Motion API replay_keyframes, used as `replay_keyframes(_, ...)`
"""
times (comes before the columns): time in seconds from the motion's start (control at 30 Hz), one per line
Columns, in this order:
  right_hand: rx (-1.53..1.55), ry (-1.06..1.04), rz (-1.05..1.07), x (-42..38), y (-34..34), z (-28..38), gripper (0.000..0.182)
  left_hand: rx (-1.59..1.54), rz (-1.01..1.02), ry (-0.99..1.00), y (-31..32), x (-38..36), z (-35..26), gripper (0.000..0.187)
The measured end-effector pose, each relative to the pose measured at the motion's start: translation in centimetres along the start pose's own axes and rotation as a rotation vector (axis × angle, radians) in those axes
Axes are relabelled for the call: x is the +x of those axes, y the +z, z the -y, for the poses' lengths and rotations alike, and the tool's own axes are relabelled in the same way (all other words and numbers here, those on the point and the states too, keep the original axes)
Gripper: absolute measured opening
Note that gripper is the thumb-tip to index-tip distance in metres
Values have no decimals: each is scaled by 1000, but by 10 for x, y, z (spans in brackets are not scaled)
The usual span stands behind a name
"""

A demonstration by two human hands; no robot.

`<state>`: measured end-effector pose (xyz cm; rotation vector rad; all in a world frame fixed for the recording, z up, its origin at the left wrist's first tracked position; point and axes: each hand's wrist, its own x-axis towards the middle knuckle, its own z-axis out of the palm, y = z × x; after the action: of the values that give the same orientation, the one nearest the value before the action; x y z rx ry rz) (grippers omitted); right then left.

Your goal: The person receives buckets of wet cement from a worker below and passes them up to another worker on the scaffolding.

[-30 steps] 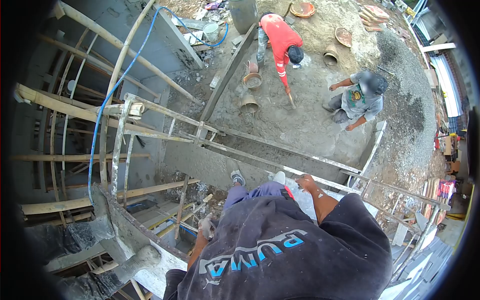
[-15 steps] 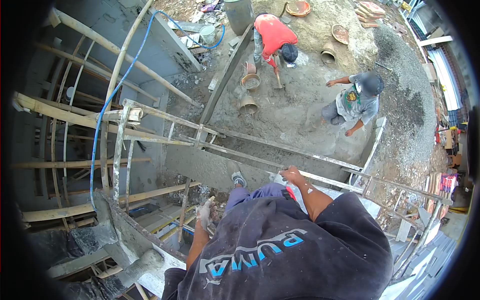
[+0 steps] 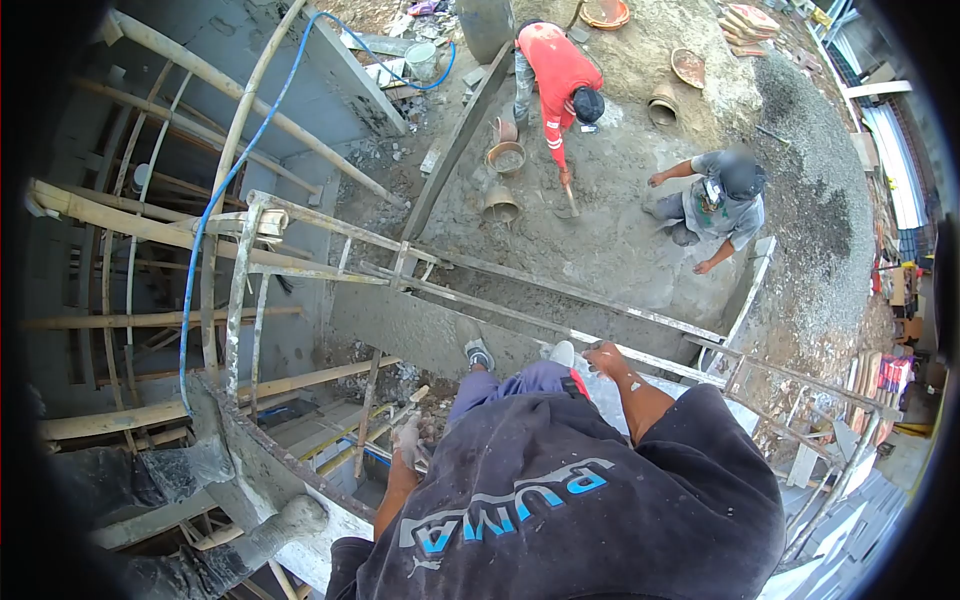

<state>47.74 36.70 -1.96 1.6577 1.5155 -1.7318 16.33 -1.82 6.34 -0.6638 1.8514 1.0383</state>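
My left hand, smeared with pale mortar, is low beside my left hip. Its fingers are closed round a tool with a pale wooden end; the rest of the tool is hidden. On the other side, my right hand is just below the whitish scaffold rail, fingers loosely bent, with nothing visible in them. My shoes rest on a grey, mortar-coated plank high above the ground.
Bamboo poles and a blue hose cross the left side. Below, a person in a red top bends with a hoe near several buckets. Another person in grey is beside a gravel heap.
My right hand has come off the rail and shifted slightly right and down. The pale tool end now shows above my left hand. The person in red has moved the hoe lower.
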Motion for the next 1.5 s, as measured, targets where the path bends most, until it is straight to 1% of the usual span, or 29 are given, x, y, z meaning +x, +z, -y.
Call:
replay_keyframes(0.1, 15, -25, 12, 6, 3, 2, 35, -36, 16, -1, 2, -1, -2, 27)
replay_keyframes(0.2, 31, -17, 30, 0, 7, 20, 35, -1, 13, 7, 10, -9, -11, 29)
replay_keyframes(0.3, 13, -40, 58, 4, 14, 32, 35, 38, 52, -48, 1, 14, -5, 31)
replay_keyframes(0.4, -4, -58, 59, 19, 23, 28, 35, 36, 66, -4, -1, 23, -3, 33)
replay_keyframes(0.63, -14, -83, 49, 13, 19, 28, 35, 29, 19, -7, 9, -1, -12, 30)
replay_keyframes(0.73, -20, -33, 26, 10, 15, 23, 35, 10, -4, -9, 12, -9, -13, 29)
replay_keyframes(0.8, 1, -33, 15, 4, 11, 21, 35, -4, 17, 13, 10, -7, -8, 28)
replay_keyframes(0.9, 12, -27, 28, 6, 7, 12, 36, -44, 14, -7, 8, -2, -5, 28)
replay_keyframes(0.97, 7, -27, 37, 8, 6, 10, 36, -21, 18, 1, 7, 2, -3, 29)
replay_keyframes(1.1, 14, -27, 37, 9, 7, 10, 37, -17, 9, 16, 17, -14, -14, 31)
replay_keyframes(1.2, 11, -22, 36, 2, 8, 20, 38, 7, 5, 49, 17, -13, -13, 33)
replay_keyframes(1.3, 10, -26, 38, -3, 10, 27, 38, -11, 0, 35, 11, 4, -5, 33)
replay_keyframes(1.5, 12, -37, 48, 1, 12, 24, 39, 3, 35, 4, 6, 8, -3, 34)
